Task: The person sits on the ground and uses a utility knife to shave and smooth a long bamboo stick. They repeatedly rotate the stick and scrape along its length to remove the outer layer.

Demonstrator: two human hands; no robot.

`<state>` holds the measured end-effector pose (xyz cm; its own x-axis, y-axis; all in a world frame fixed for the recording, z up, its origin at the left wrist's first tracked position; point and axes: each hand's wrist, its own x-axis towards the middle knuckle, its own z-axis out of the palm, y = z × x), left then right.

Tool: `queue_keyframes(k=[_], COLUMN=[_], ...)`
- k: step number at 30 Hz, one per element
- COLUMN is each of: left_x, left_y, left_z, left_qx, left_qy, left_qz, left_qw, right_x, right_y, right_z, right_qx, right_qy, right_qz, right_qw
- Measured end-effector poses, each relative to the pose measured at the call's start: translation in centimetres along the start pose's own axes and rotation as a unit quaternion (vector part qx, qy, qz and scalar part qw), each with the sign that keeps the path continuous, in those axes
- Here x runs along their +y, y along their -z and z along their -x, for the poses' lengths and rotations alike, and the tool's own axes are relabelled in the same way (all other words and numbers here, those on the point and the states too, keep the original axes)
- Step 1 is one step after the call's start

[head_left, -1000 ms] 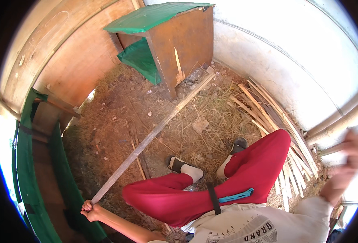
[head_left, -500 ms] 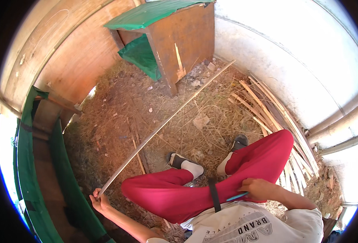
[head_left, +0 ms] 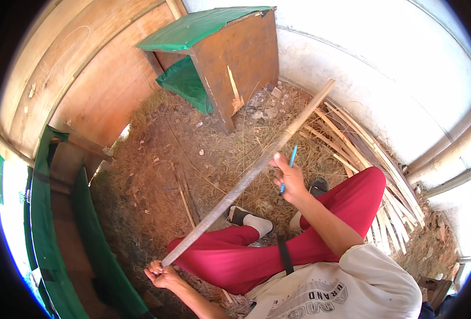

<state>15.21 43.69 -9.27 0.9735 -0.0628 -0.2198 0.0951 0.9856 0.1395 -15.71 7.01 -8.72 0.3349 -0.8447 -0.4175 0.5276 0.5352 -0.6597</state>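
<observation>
"While L hand [head_left: 162, 275] had its grip closed on the near-left end of the wooden strip [head_left: 246, 183], where'd the rest point?"

"Far right, twd the stick pile [head_left: 361, 144]. R hand [head_left: 290, 179] had a blue tool [head_left: 294, 153] in its part-curled grip, fingertips nr the strip's mid; couldn't tell if touching."

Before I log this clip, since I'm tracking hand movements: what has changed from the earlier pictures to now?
The right hand took the blue tool from the lap and raised it beside the wooden strip. The left hand, still gripping the strip's near end, and the strip itself shifted right. The cabinet and stick pile stayed put.
</observation>
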Motion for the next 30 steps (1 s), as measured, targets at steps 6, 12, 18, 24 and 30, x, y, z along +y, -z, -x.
queue_keyframes(k=[6,12,18,24,30], left_x=[0.1,-1.7,-10.5,-14.0,-14.7], left_y=[1.4,-8.0,-7.7,-3.6,-2.5], left_z=[2.8,11.3,16.1,15.5,16.2], left_qx=[-0.1,-0.269,-0.585,-0.6,-0.482], left_qy=[-0.044,-0.545,-0.318,-0.246,0.196], left_qz=[-0.205,-0.73,-0.743,-0.746,-0.749], left_qw=[0.973,0.311,0.067,0.152,0.411], right_x=[0.3,-1.8,-2.3,-4.2,-5.5], right_y=[-2.7,-3.7,-4.0,-2.5,1.5], right_z=[-0.8,-0.6,-0.2,-0.3,-1.2], right_qx=[0.002,-0.052,-0.056,-0.058,-0.138], right_qy=[0.059,0.06,0.07,0.054,0.087], right_qz=[0.006,-0.044,-0.042,-0.01,0.183], right_qw=[0.998,0.996,0.995,0.997,0.969])
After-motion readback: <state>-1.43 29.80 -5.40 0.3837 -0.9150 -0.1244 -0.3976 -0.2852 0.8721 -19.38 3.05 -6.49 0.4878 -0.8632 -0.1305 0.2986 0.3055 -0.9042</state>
